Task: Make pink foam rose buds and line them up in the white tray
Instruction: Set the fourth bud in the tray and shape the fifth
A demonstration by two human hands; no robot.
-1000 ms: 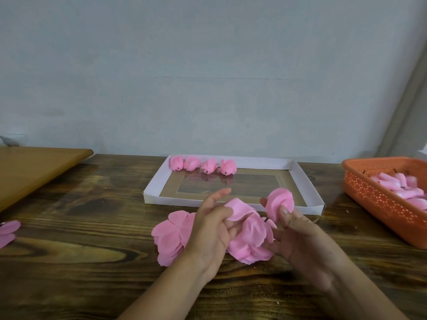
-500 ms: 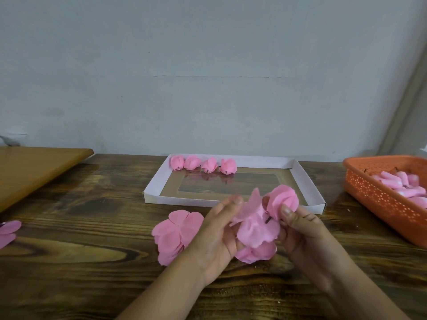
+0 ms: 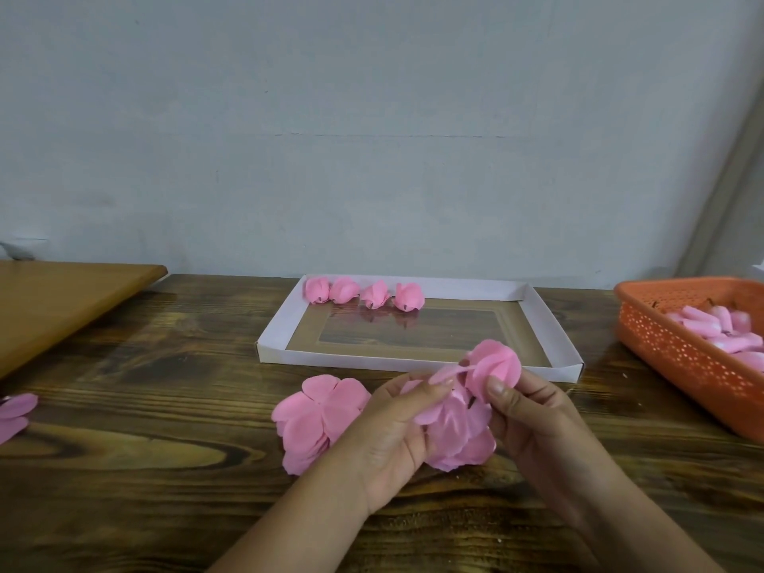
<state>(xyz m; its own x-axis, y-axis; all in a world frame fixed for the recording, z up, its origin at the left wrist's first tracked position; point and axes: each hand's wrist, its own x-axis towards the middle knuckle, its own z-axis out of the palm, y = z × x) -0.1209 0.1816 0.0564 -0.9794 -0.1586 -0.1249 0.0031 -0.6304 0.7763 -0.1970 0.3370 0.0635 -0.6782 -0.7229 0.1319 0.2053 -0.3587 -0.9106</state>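
orange perforated plastic basket (image 3: 678,349) at right; right hand (image 3: 525,411) pinches a rolled pink foam bud (image 3: 496,361), left hand (image 3: 397,423) pinches its flat pink foam petal piece (image 3: 448,419), before the shallow white tray (image 3: 550,320).

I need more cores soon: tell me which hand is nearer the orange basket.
Right. The right hand holds a pink foam bud left of the orange basket, with bare table between; the left hand is farther left, beside the petal stack.

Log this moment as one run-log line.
hands: left hand pinches petal, right hand holds bud | white tray: four buds, back row | petal stack: table
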